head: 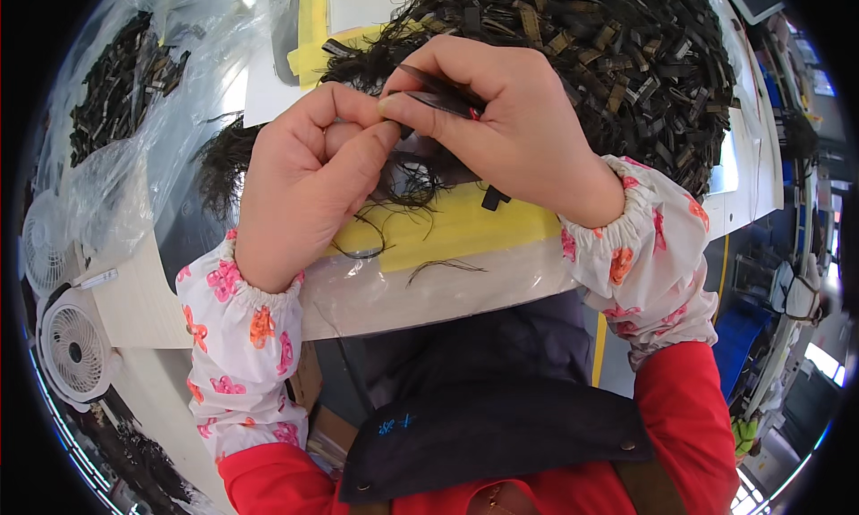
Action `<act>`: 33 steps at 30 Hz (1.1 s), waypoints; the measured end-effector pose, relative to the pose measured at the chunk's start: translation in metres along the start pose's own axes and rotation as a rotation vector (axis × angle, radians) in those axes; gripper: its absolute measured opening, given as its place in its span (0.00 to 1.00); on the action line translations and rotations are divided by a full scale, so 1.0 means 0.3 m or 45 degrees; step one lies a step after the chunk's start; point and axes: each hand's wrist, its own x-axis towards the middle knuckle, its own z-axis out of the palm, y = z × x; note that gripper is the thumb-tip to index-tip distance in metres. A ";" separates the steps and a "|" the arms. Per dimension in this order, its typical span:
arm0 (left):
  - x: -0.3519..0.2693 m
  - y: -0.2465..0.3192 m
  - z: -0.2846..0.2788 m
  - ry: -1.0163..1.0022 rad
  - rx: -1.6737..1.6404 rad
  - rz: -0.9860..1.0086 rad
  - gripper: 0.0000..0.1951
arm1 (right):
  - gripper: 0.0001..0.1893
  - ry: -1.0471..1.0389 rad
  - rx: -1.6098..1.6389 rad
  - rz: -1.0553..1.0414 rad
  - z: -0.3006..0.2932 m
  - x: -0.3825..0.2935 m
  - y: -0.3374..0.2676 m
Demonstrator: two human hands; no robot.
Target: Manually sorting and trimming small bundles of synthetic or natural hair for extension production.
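Observation:
My left hand (295, 173) pinches a small dark piece (406, 132) between thumb and fingers; most of it is hidden by the fingertips. In my right hand (517, 115) is a pair of black thread snips (439, 102) with a bit of red, its tips meeting the left fingertips. Loose black threads (413, 186) hang and lie below the hands. A black fabric tab (494, 198) rests on yellow tape (463, 223) under my right wrist. Behind the right hand rises a large heap of dark, fringed fabric tabs (631, 65).
A clear plastic bag (194, 92) lies at the left, with more dark tabs (127, 89) beside and under it. White fans (74, 350) stand at the left edge. The table's front edge (443, 317) runs before my apron (496, 434). Cut threads (446, 265) lie near that edge.

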 end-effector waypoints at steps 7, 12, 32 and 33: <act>-0.039 0.059 -0.079 0.137 1.035 0.458 0.05 | 0.09 0.206 0.268 0.459 -0.060 0.016 -0.030; -0.032 0.047 -0.030 0.248 0.848 0.642 0.04 | 0.07 0.152 0.132 0.143 0.009 0.014 -0.047; -0.016 0.050 -0.009 0.049 1.332 0.791 0.08 | 0.18 0.449 0.374 0.267 -0.100 0.032 -0.015; -0.003 0.053 0.032 -0.087 1.442 0.857 0.11 | 0.17 0.317 0.442 0.261 -0.104 0.029 -0.014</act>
